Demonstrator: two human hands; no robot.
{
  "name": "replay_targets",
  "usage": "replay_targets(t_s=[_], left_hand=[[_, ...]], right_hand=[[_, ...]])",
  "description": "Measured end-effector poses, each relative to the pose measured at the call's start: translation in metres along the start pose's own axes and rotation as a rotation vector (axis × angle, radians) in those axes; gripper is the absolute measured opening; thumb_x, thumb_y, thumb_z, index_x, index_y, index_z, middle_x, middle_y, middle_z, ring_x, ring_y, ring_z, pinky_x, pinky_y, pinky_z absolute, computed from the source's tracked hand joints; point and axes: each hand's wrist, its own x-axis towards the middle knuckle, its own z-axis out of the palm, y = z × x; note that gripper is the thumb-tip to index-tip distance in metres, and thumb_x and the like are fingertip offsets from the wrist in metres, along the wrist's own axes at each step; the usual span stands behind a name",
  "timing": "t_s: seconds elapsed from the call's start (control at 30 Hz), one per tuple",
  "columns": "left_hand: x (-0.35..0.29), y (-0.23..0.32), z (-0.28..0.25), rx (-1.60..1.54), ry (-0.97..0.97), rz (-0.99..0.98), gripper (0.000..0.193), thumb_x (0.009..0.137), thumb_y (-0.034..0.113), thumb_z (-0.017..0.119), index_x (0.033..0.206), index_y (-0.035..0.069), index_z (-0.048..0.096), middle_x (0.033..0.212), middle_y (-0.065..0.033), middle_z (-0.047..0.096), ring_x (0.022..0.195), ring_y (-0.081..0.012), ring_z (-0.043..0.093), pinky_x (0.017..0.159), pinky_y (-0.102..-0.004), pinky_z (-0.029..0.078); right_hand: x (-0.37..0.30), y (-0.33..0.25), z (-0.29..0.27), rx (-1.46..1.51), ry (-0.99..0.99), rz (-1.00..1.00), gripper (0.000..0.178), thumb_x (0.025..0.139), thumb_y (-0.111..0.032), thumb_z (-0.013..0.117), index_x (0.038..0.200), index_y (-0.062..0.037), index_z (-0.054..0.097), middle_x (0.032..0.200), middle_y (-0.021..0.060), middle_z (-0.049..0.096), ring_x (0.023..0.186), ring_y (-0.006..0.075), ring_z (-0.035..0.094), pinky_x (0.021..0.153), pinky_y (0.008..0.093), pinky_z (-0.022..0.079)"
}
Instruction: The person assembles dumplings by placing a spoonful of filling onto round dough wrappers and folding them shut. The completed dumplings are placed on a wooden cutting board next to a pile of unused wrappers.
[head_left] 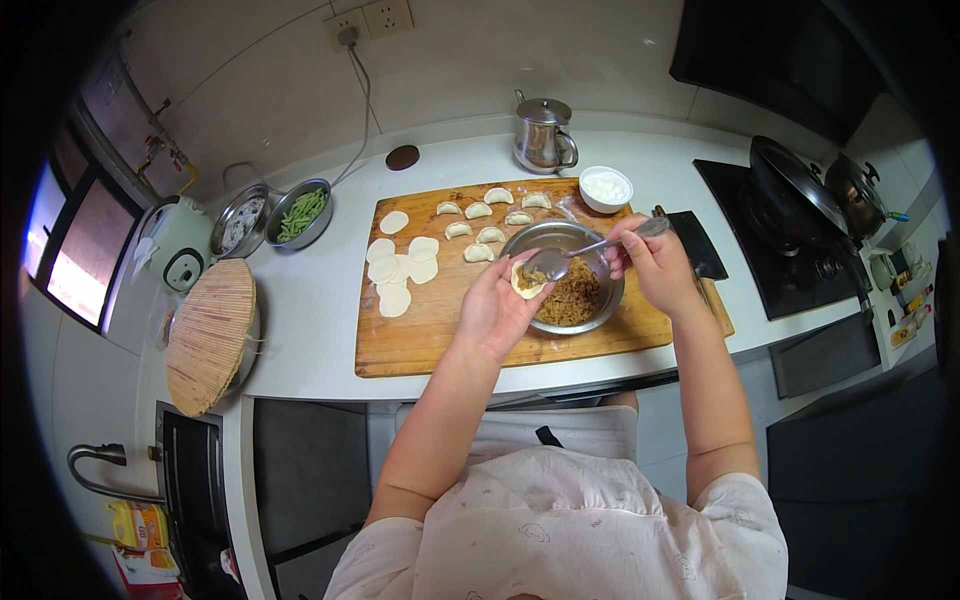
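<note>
Pale shirt fabric (560, 530) lay nearest. A thin round wrapper (522, 289) sat in the left hand (495, 308), fingers curled, by the steel bowl (545, 236); the right hand (650, 262) pinched a shiny spoon (553, 264). Crescent dumplings (478, 210) dotted the wooden board (420, 342).

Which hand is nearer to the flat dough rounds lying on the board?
Left. The left hand is to the right of the dough rounds; the right hand is farther right, near the right rim of the metal bowl.
</note>
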Motion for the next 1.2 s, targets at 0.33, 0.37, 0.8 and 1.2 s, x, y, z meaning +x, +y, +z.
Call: replay_targets(t_s=[0.33,0.37,0.8,1.2], left_hand=[[0.002,0.006,-0.005,-0.071,0.083,0.145,0.037,0.096,0.022,0.027,0.117,-0.003,0.043,0.12,-0.0148,0.049,0.114,-0.0234,0.045,0.098,-0.0403,0.036],[0.002,0.007,-0.006,-0.084,0.071,0.144,0.037,0.096,0.022,0.027,0.117,-0.004,0.043,0.12,-0.0148,0.049,0.115,-0.0235,0.045,0.1,-0.0404,0.035],[0.003,-0.003,0.001,-0.131,-0.005,0.098,0.038,0.096,0.022,0.027,0.117,-0.005,0.044,0.119,-0.0162,0.05,0.117,-0.0246,0.043,0.106,-0.0393,0.026],[0.004,-0.005,0.0,-0.118,0.008,0.116,0.036,0.096,0.022,0.027,0.115,-0.004,0.044,0.117,-0.0152,0.051,0.114,-0.0238,0.045,0.103,-0.0377,0.03]], right_hand=[[-0.002,0.006,-0.004,0.124,0.19,-0.199,0.02,0.096,-0.016,0.04,0.094,-0.0017,0.053,0.075,0.0057,0.058,0.063,0.0077,0.055,0.058,0.0211,0.049],[-0.002,0.008,-0.003,0.153,0.198,-0.178,0.02,0.096,-0.018,0.039,0.094,-0.0019,0.052,0.075,0.0063,0.058,0.062,0.0076,0.055,0.057,0.0209,0.049],[-0.005,0.039,0.03,0.295,0.354,0.072,0.021,0.098,-0.025,0.036,0.092,-0.0069,0.045,0.07,0.0076,0.057,0.053,0.0074,0.054,0.047,0.0198,0.048],[-0.008,0.021,0.034,0.209,0.358,-0.034,0.021,0.098,-0.02,0.035,0.091,-0.0035,0.046,0.067,0.0059,0.056,0.052,0.0063,0.052,0.047,0.0196,0.047]])
